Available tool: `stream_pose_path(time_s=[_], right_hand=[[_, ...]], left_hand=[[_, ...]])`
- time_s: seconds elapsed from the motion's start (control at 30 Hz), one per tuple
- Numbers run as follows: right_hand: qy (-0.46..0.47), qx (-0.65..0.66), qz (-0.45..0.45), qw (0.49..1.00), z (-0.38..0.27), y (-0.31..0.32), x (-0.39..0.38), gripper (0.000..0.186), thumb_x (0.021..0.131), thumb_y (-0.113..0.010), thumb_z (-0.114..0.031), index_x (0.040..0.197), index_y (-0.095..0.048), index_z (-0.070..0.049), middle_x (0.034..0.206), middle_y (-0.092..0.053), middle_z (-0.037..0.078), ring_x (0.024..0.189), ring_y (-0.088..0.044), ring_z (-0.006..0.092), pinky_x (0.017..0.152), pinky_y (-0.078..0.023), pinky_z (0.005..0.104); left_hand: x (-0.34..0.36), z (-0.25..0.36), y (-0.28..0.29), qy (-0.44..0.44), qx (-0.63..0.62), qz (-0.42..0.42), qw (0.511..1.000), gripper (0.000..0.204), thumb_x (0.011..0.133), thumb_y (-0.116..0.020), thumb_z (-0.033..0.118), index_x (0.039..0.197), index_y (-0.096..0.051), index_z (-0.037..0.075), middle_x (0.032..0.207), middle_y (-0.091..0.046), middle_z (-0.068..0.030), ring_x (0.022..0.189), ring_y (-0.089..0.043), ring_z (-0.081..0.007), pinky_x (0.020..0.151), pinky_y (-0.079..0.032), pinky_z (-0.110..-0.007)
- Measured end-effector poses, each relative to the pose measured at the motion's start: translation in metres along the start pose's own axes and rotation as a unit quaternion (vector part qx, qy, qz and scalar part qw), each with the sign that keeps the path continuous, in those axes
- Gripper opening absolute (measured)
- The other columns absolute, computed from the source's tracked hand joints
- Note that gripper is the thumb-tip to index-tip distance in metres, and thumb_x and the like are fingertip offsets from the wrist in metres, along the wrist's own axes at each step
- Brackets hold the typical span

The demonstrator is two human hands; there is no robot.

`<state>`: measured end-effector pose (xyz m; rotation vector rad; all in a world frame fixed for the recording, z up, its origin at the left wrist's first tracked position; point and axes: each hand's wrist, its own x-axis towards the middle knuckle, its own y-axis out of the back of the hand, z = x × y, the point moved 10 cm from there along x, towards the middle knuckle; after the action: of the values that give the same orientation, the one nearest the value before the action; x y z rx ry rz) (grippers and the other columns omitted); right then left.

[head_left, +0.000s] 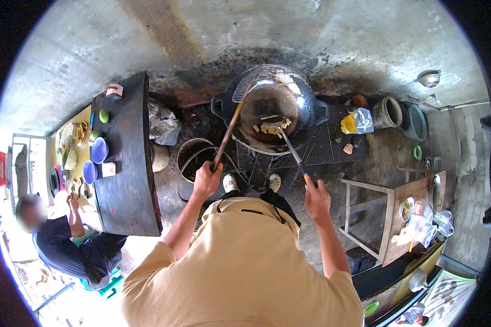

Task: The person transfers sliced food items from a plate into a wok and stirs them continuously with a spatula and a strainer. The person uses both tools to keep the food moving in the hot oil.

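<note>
My left hand (pixel 206 181) is closed around the long wooden handle of a wire skimmer (pixel 234 119), whose mesh head lies over the far left part of a big dark wok (pixel 309 97). In my right hand (pixel 316 199) I grip a spatula (pixel 292 151) with a dark handle and a metal shaft. Its blade reaches into the wok and touches a small heap of pale yellowish food pieces (pixel 268 129). What the pieces are, I cannot tell. The wok has two loop handles and sits on a low dark stove in front of my feet.
Left of the stove stand a dark pot (pixel 186 158) and a black table (pixel 123 180) with purple bowls (pixel 99 150). A yellow oil pouch (pixel 357 121) and buckets (pixel 387 113) are at right, above a wooden table (pixel 394 229). A person (pixel 65 245) sits at far left.
</note>
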<state>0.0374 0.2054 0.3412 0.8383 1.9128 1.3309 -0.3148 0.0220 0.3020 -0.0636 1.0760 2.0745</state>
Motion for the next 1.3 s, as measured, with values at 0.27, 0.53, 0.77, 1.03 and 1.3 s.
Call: stream_pose_path(time_s=[0.27, 0.53, 0.77, 1.03, 1.3], right_hand=[[-0.005, 0.023, -0.011, 1.0, -0.051, 0.039, -0.049, 0.049, 0.09, -0.06, -0.013, 0.138, -0.056, -0.02, 0.1, -0.057, 0.018, 0.071, -0.065, 0.0396, 0.062, -0.054, 0.0523], [-0.048, 0.005, 0.014, 0.999, -0.068, -0.01, 0.005, 0.048, 0.088, -0.062, -0.014, 0.136, -0.058, -0.016, 0.1, -0.058, 0.021, 0.074, -0.067, 0.0393, 0.063, -0.057, 0.0495], [-0.038, 0.033, 0.084, 0.995, -0.083, 0.022, 0.016, 0.042, 0.091, -0.061, -0.016, 0.133, -0.059, -0.011, 0.093, -0.058, 0.019, 0.069, -0.067, 0.0382, 0.059, -0.057, 0.047], [-0.036, 0.052, 0.066, 0.996, -0.137, 0.005, 0.023, 0.041, 0.09, -0.061, -0.018, 0.13, -0.061, -0.008, 0.096, -0.06, 0.021, 0.07, -0.067, 0.0393, 0.059, -0.056, 0.0488], [-0.126, 0.096, 0.071, 0.985, -0.152, 0.002, 0.062, 0.04, 0.095, -0.056, -0.016, 0.13, -0.055, 0.003, 0.092, -0.062, 0.024, 0.073, -0.069, 0.0435, 0.063, -0.059, 0.0492]], left_hand=[[0.001, -0.013, -0.01, 0.018, 0.027, -0.031, 0.999, 0.047, 0.091, -0.064, 0.04, 0.101, -0.065, -0.005, 0.089, -0.067, -0.0321, 0.091, -0.066, -0.0474, 0.078, -0.052, -0.05], [0.007, -0.012, -0.025, -0.007, 0.039, -0.042, 0.998, 0.048, 0.091, -0.065, 0.041, 0.102, -0.065, -0.005, 0.09, -0.067, -0.0316, 0.091, -0.066, -0.0474, 0.078, -0.052, -0.05], [0.014, -0.016, -0.015, -0.011, 0.063, -0.037, 0.997, 0.049, 0.092, -0.064, 0.043, 0.104, -0.065, -0.004, 0.093, -0.068, -0.0312, 0.094, -0.066, -0.0469, 0.08, -0.052, -0.051], [0.017, -0.021, -0.021, -0.026, 0.051, -0.028, 0.998, 0.051, 0.091, -0.065, 0.043, 0.109, -0.065, -0.005, 0.092, -0.068, -0.031, 0.093, -0.066, -0.0468, 0.08, -0.052, -0.05], [0.018, -0.021, -0.02, -0.028, 0.049, -0.053, 0.997, 0.053, 0.091, -0.064, 0.042, 0.112, -0.065, -0.006, 0.091, -0.068, -0.0316, 0.092, -0.067, -0.0472, 0.079, -0.053, -0.049]])
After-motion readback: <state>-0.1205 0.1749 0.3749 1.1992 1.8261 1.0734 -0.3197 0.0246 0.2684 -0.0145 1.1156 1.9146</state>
